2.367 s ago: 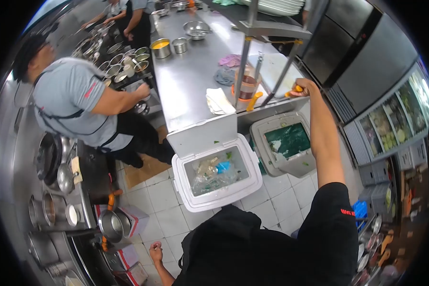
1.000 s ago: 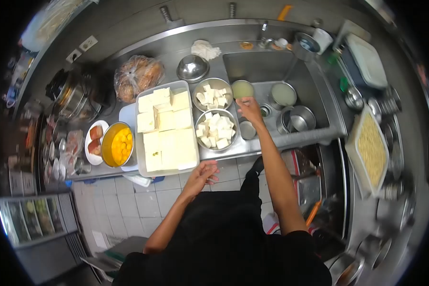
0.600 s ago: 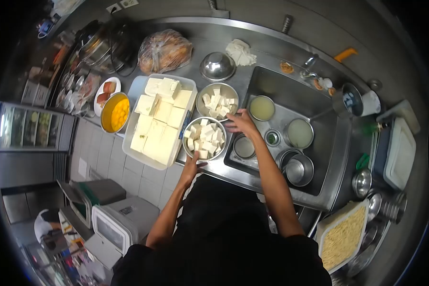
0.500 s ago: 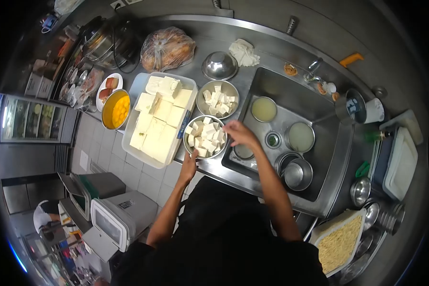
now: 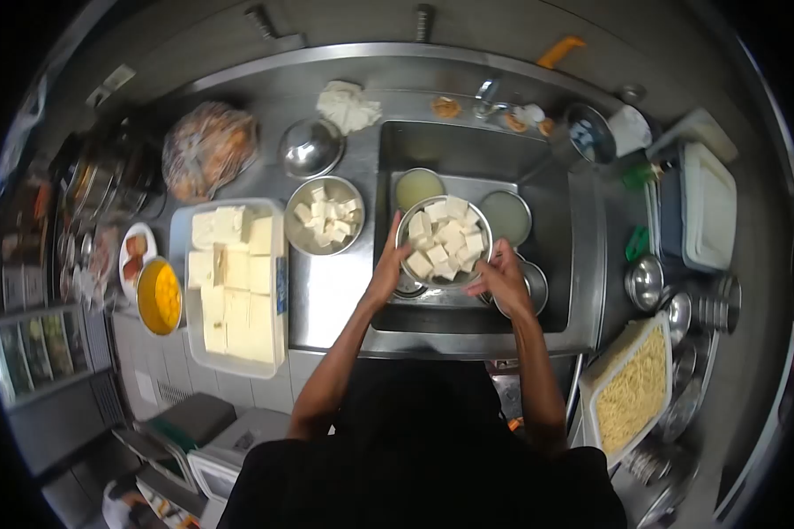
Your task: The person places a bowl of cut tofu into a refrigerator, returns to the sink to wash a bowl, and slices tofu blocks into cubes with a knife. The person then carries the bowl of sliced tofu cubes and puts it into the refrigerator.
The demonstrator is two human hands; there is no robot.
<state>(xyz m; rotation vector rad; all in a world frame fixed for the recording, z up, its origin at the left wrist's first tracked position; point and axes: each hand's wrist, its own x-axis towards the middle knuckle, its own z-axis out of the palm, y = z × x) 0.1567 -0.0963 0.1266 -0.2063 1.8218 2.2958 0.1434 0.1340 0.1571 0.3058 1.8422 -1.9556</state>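
Note:
A metal bowl (image 5: pixel 400 238) heaped with white tofu cubes (image 5: pixel 450 236) is held over the sink. My left hand (image 5: pixel 386 268) grips its left rim, while my right hand (image 5: pixel 505 280) is closed on the lower right side. Some of the fingers are hidden beneath the bowl. On the counter to the left stands a second metal bowl (image 5: pixel 292 236) of tofu cubes (image 5: pixel 328 217). Farther left is a plastic tub (image 5: pixel 281 339) of large tofu blocks (image 5: pixel 238 304).
Inside the sink (image 5: pixel 560 309) are several metal bowls, two with cloudy liquid (image 5: pixel 420 189). An upturned bowl (image 5: pixel 312 148), a white cloth (image 5: pixel 348 107) and a plastic bag (image 5: pixel 210 150) lie behind. Egg yolks (image 5: pixel 162 295) fill a pot at left; noodles (image 5: pixel 631 385) fill a tray at right.
The bowl of tofu cubes has gone from the counter to above the sink, carried rightward in both hands. My right hand has closed on its side. The camera view has turned and shifted right.

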